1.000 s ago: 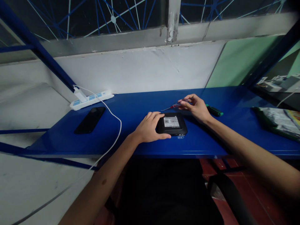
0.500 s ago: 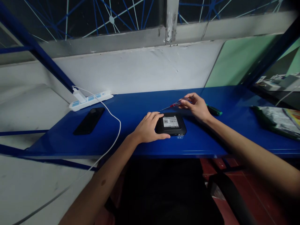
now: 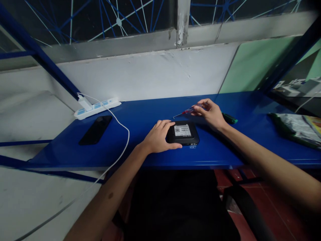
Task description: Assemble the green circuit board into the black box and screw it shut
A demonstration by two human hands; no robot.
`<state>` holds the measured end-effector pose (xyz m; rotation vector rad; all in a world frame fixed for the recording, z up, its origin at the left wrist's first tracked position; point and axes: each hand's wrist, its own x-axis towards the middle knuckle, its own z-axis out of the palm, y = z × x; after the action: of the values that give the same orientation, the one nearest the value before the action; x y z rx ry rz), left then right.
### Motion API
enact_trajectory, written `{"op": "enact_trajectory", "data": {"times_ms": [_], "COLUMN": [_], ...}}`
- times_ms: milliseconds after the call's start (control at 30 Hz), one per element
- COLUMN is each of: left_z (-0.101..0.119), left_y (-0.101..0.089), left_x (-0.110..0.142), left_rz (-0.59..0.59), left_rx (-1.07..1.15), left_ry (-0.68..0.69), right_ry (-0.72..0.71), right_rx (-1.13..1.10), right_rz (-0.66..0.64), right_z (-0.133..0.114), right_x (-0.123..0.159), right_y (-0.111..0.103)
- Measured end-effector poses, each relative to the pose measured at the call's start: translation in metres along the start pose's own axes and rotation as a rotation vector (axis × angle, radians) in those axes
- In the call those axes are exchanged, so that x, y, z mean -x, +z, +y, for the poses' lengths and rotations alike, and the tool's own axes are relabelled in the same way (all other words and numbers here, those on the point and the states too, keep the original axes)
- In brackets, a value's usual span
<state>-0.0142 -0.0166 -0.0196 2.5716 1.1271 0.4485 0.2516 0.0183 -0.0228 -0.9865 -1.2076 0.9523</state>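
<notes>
A flat black electronic box [image 3: 195, 133] with a white printed label [image 3: 182, 130] lies on the blue table. My left hand [image 3: 157, 136] grips its left side, thumb along the near edge and fingers over the far edge. In my right hand [image 3: 209, 113] is a screwdriver [image 3: 185, 111] with a clear and red handle, pinched between thumb and fingers. Its thin shaft points left, with the tip just beyond the far edge of the box, near my left fingertips. Something tiny seems to be at the tip, too small to name. A green-and-black handled tool [image 3: 229, 118] lies behind my right wrist.
On the left are a black phone [image 3: 95, 130] and a white power strip [image 3: 100, 107] with a charger plugged in. Its white cable [image 3: 126, 140] crosses the table and hangs over the front edge. A silver and green plastic package [image 3: 296, 129] lies at the right.
The screwdriver tip has shifted very slightly to the right. My left hand and the black box stay in place.
</notes>
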Motion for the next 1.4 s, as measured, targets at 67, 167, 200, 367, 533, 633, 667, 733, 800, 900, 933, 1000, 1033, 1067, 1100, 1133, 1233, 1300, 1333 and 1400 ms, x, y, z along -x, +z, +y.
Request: {"op": "enact_trajectory", "data": {"times_ms": [67, 167, 200, 367, 533, 633, 667, 733, 800, 900, 933, 1000, 1033, 1067, 1100, 1133, 1233, 1300, 1333, 1400], "left_z": [0.0, -0.001, -0.001, 0.0, 0.0, -0.001, -0.001, 0.0, 0.0, 0.001, 0.001, 0.001, 0.001, 0.001, 0.001, 0.001, 0.001, 0.0, 0.0, 0.0], "left_y": [0.0, 0.0, 0.0, 0.0, 0.0, 0.0, 0.0, 0.0, -0.001, -0.001, -0.001, -0.001, -0.001, -0.001, -0.001, -0.002, -0.002, -0.001, -0.001, 0.0], "left_x": [0.0, 0.0, 0.001, 0.0, 0.0, 0.001, 0.001, 0.001, 0.001, 0.001, 0.001, 0.001, 0.001, 0.001, 0.001, 0.001, 0.0, 0.0, 0.0, 0.0], "left_rz": [0.001, 0.012, 0.016, 0.02, 0.029, 0.029, 0.027, 0.026, 0.024, 0.018, 0.019, 0.023, 0.024, 0.022, 0.019, 0.017, 0.013, 0.012, 0.01, 0.005], "left_rx": [0.002, 0.008, 0.01, 0.022, 0.012, 0.009, 0.008, 0.003, -0.005, -0.008, -0.006, -0.001, 0.001, 0.004, 0.006, 0.008, 0.007, -0.001, -0.005, -0.01], "left_ry": [0.001, 0.008, 0.011, 0.022, 0.028, 0.027, 0.024, 0.023, 0.023, 0.016, 0.014, 0.016, 0.019, 0.021, 0.022, 0.021, 0.016, 0.014, 0.013, 0.013], "right_ry": [-0.005, -0.013, -0.011, 0.067, 0.124, 0.128, 0.128, 0.129, 0.134, 0.149, 0.152, 0.152, 0.15, 0.149, 0.15, 0.152, 0.154, 0.147, 0.145, 0.139], "right_rx": [-0.037, -0.098, -0.114, -0.16, -0.166, -0.171, -0.169, -0.161, -0.154, -0.15, -0.148, -0.141, -0.135, -0.128, -0.119, -0.108, -0.081, -0.07, -0.065, -0.06], "right_rz": [0.013, 0.028, 0.029, -0.058, -0.173, -0.193, -0.199, -0.212, -0.224, -0.234, -0.24, -0.255, -0.262, -0.267, -0.27, -0.273, -0.281, -0.277, -0.274, -0.267], "right_z": [-0.005, -0.014, -0.016, -0.026, -0.025, -0.024, -0.024, -0.024, -0.023, -0.021, -0.021, -0.019, -0.018, -0.017, -0.017, -0.017, -0.017, -0.017, -0.017, -0.017], "right_x": [0.0, 0.0, 0.001, 0.006, 0.013, 0.014, 0.014, 0.014, 0.014, 0.014, 0.014, 0.014, 0.014, 0.015, 0.015, 0.015, 0.015, 0.015, 0.015, 0.014], "right_y": [-0.002, -0.005, -0.006, -0.003, 0.003, 0.004, 0.004, 0.004, 0.003, 0.003, 0.003, 0.003, 0.003, 0.003, 0.004, 0.004, 0.004, 0.004, 0.004, 0.004]}}
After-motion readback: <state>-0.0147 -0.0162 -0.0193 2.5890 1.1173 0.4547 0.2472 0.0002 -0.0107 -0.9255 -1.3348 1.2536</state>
